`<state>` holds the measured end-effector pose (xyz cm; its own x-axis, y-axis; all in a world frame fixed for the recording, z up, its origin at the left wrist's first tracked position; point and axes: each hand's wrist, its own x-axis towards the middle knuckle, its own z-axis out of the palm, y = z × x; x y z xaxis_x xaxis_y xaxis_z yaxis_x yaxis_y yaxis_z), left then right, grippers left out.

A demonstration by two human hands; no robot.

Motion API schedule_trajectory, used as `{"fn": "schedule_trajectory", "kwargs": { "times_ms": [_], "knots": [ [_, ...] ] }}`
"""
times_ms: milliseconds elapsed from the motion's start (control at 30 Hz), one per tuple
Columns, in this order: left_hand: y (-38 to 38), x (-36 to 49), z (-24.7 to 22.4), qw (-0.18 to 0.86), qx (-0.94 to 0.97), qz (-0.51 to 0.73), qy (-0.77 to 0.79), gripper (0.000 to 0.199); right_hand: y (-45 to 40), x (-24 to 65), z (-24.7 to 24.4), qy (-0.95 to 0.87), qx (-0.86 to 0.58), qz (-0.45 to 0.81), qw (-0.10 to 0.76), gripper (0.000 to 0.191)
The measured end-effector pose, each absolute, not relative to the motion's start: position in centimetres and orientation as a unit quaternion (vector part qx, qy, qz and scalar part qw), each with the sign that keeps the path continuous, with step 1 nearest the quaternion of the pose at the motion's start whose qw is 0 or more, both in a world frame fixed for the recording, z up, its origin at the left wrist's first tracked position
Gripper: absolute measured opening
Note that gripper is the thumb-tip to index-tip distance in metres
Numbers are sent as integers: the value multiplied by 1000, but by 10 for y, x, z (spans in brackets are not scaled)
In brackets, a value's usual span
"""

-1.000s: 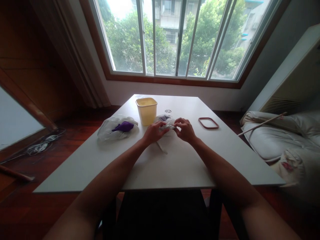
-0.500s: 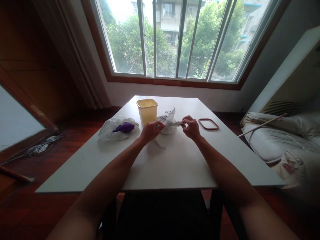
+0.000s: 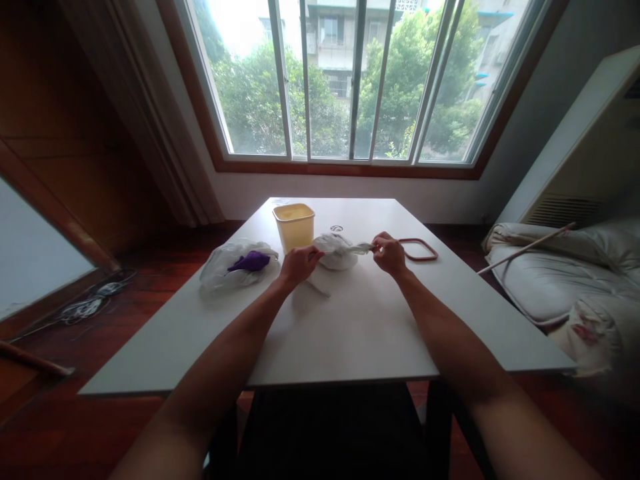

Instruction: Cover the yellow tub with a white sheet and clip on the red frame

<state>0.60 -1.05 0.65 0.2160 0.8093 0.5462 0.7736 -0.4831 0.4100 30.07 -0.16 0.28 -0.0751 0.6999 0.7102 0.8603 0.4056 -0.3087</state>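
Note:
Between my hands a white plastic bag [image 3: 339, 257] rests on the white table [image 3: 345, 333], bunched into a lump. My right hand [image 3: 390, 255] is closed on a twisted end of it, drawn out to the right. At the bag's left side my left hand [image 3: 300, 264] pinches another part of the plastic. Just behind my left hand stands a yellow square bin [image 3: 295, 230]. Beyond my right hand lies a reddish-brown square ring [image 3: 425, 258], partly covered by that hand. A thin pale strip [image 3: 319, 289] lies near my left wrist.
To the left sits another clear-white plastic bag [image 3: 215, 270] with a purple bundle [image 3: 250, 261] on or in it. A small dark round mark or object [image 3: 337, 228] is farther back on the table. A padded pale mattress [image 3: 530, 287] with a stick [image 3: 530, 247] stands to the right.
My right hand has moved slightly right, stretching the bag's end into a longer twist. The plastic that stuck up in the middle has gone down. The view has shifted slightly.

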Motion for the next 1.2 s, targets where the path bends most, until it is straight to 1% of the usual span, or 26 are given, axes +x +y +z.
{"fn": "schedule_trajectory", "kwargs": {
  "times_ms": [267,433,533,667,767,867,933,1000,1100,1200],
  "knots": [
    [-6,8,5,32,774,352,525,39,5,316,0,-691,-598,-54,402,19],
    [-7,7,0,48,766,353,535,40,8,319,-2,-655,-635,-32,408,14],
    [-6,2,-4,63,756,353,548,38,9,320,-4,-630,-637,-8,444,16],
    [-3,-1,-7,58,747,357,558,30,10,318,-5,-595,-611,33,521,22],
    [-2,0,-8,9,757,367,540,21,9,314,-3,-574,-588,52,567,25],
    [-4,3,-4,-34,744,367,557,20,6,308,-2,-578,-569,65,581,29],
    [-6,4,-2,-9,730,363,579,22,4,302,-1,-599,-558,78,570,31],
    [-6,5,-1,48,714,374,590,24,1,295,-1,-629,-540,90,552,30],
    [-4,8,-5,143,693,423,566,22,-6,282,1,-674,-493,97,542,27],
    [-3,14,-10,209,683,461,526,23,-15,267,2,-714,-434,104,540,24]
  ]
}}
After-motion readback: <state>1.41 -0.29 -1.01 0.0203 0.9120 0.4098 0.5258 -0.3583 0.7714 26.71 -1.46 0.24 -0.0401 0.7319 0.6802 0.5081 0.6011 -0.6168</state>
